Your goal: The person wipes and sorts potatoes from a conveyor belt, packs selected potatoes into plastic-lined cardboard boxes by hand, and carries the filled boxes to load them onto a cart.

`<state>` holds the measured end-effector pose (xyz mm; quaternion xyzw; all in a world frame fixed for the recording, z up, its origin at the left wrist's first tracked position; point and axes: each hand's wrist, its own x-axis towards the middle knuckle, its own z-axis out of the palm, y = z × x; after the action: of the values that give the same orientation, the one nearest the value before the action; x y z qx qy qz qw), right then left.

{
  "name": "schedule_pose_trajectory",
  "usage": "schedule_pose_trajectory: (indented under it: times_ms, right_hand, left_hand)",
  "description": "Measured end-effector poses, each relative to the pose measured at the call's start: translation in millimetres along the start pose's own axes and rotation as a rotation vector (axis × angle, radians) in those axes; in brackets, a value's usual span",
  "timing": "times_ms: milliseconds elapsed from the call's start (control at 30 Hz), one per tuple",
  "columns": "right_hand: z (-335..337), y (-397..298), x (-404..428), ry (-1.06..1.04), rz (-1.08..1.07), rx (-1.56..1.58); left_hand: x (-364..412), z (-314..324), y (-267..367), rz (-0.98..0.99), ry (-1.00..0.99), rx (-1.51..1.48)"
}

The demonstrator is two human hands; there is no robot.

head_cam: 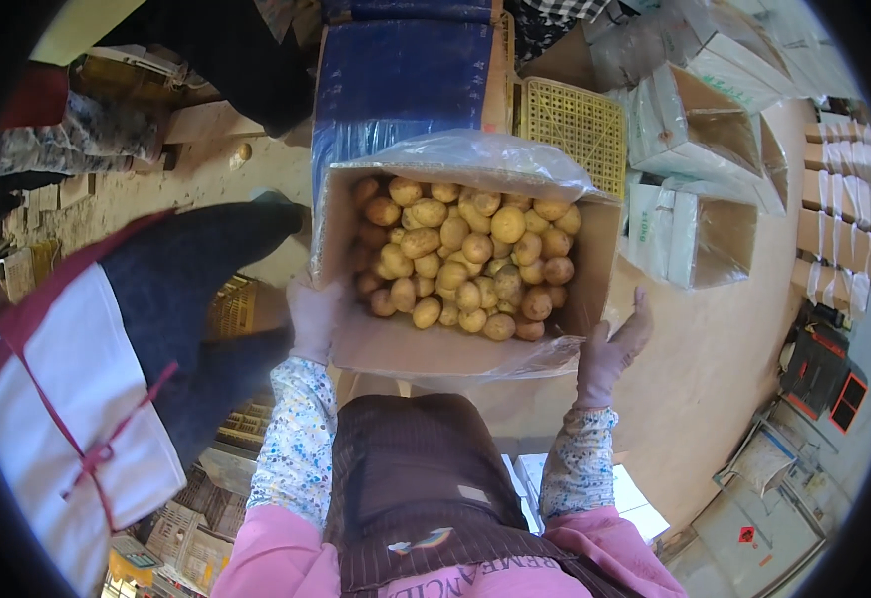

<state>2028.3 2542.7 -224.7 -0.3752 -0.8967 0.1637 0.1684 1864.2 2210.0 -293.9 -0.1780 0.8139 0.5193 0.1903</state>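
An open cardboard box full of potatoes is in front of me, a clear plastic film around its outside and over its rim. My left hand, in a pale glove, holds the box's near left corner. At the near right corner is my right hand, also gloved, its palm against the film-covered side and its fingers spread apart; how firmly it touches is unclear. Beyond the box lies a dark blue covered surface.
A yellow plastic crate stands behind the box. Empty film-wrapped cartons are at the right, with stacked flattened cardboard beyond. Close on my left is another person in a white apron. A loose potato lies on the floor.
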Motion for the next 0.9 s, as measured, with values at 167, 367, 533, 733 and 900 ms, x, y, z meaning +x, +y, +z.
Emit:
schedule_pose_trajectory:
  times_ms: [167,367,533,733,900]
  right_hand:
    - [50,-52,24,-0.136,-0.251,0.021]
    - [128,-91,5,-0.374,-0.039,-0.295]
    - [123,-144,-52,-0.778,-0.053,-0.102]
    - [95,-160,-110,-1.28,-0.254,0.232]
    - [44,-92,-55,-0.212,-0.241,0.055]
  left_hand:
    - [-3,1,9,0.008,-0.024,-0.108]
    - [-1,-1,12,-0.117,-0.05,-0.147]
    - [1,-1,10,-0.105,-0.041,-0.136]
    - [0,-5,14,-0.075,-0.028,-0.237]
    - [-1,-5,21,-0.112,-0.068,-0.228]
